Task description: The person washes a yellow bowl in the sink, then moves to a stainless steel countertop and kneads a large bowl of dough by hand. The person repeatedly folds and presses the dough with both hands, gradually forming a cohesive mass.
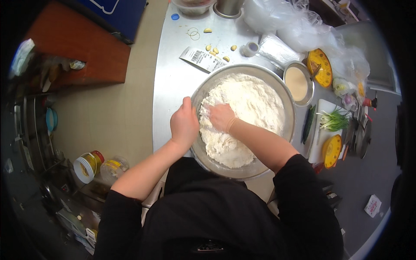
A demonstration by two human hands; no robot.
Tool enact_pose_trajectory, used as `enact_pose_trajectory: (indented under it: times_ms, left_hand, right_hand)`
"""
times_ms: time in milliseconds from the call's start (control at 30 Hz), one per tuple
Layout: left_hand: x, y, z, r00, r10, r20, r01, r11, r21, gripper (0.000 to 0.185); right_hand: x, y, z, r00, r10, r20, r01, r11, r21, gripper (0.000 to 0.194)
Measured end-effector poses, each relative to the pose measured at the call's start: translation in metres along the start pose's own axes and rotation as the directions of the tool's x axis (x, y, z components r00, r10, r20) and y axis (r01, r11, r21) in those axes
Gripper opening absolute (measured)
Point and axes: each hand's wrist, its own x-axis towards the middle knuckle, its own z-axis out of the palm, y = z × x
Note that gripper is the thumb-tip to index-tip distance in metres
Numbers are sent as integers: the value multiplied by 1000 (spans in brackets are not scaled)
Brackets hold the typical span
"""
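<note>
A large metal mixing bowl (288, 107) stands at the front of the steel table, its near side close against my dark clothing. Inside it lies a heap of floury, clumpy dough mix (250, 94), pale and partly loose. My left hand (184, 125) grips the bowl's left rim, thumb upward. Down in the mix on the bowl's left side is my right hand (221, 117), dusted white. Its fingertips are buried, so whether they close on any of the mix is hidden.
Right of the bowl are a metal bowl of beige liquid (296, 84), a cucumber (308, 125), and green onions (334, 119) on a white cutting board (317, 146). Behind it lie a printed label (203, 59), several garlic cloves (213, 52), a tape roll (251, 49) and plastic bags (292, 26).
</note>
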Motion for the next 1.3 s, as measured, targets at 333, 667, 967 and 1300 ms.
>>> enact_pose_trajectory:
  times_ms: [333,667,967,1300]
  left_hand:
    - [4,2,1,997,-61,-47,59,998,-38,14]
    - [-1,-2,7,994,-81,-75,66,982,-178,27]
    - [-1,2,4,996,-55,-65,46,991,-127,23]
    - [1,-2,6,998,-36,-60,33,998,-53,17]
  right_hand:
    - [-97,34,-51,971,207,-121,-165,943,289,50]
    - [-140,3,52,620,776,114,-784,604,146,59]
    - [-136,-8,12,441,880,178,-598,141,789,32]
    - [-81,-18,-75,623,740,252,-344,-30,938,28]
